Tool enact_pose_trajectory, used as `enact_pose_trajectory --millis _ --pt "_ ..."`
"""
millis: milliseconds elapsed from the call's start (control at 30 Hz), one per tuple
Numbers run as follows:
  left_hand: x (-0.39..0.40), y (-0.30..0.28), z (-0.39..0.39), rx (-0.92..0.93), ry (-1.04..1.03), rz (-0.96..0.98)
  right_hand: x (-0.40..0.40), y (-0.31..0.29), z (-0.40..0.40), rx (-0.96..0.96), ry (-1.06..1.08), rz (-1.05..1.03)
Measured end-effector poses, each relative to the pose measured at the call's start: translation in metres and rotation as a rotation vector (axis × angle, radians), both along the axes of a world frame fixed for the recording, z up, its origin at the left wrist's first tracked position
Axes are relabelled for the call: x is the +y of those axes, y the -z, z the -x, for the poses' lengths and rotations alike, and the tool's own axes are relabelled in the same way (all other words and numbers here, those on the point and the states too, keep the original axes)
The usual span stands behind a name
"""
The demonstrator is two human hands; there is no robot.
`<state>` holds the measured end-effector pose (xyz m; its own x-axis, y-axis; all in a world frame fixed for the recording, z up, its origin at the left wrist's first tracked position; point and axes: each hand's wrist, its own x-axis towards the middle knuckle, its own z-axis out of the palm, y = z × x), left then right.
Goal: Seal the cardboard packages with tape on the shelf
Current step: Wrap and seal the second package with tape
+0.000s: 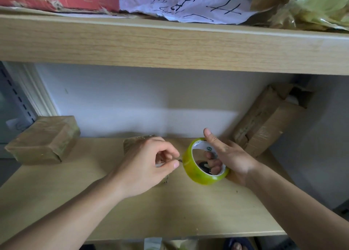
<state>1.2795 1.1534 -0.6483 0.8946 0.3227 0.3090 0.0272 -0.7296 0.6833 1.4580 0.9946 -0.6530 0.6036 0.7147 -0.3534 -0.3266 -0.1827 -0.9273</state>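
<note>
Tape roll held above the shelf: our right hand grips it, fingers curled through the core; our left hand pinches at its edge, covering a package.

Right hand grips a yellow-green tape roll with fingers through its core, thumb up over the rim, above the wooden shelf. Left hand pinches at the roll's outer edge, covering most of a small taped package. Another taped package sits far left; a torn-open cardboard box leans at the right wall.
</note>
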Motion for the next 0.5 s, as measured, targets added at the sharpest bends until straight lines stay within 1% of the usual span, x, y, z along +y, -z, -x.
enact_pose_trajectory --millis 100,167,267,333,500 --pt "-0.001 0.001 -0.003 -0.042 -0.094 -0.016 -0.003 0.005 0.001 0.045 -0.154 -0.065" --pt "-0.002 -0.001 -0.004 -0.040 -0.155 -0.052 -0.004 0.009 0.001 0.014 -0.220 -0.068" --pt "-0.003 -0.005 -0.003 0.026 -0.173 -0.058 -0.004 0.010 -0.002 -0.049 -0.202 -0.069" --pt "-0.003 -0.008 -0.003 0.069 -0.165 -0.056 -0.004 0.010 -0.005 -0.049 -0.196 -0.084" --pt "-0.004 -0.010 -0.002 0.143 -0.146 0.075 -0.005 0.009 -0.002 0.001 -0.199 -0.111"
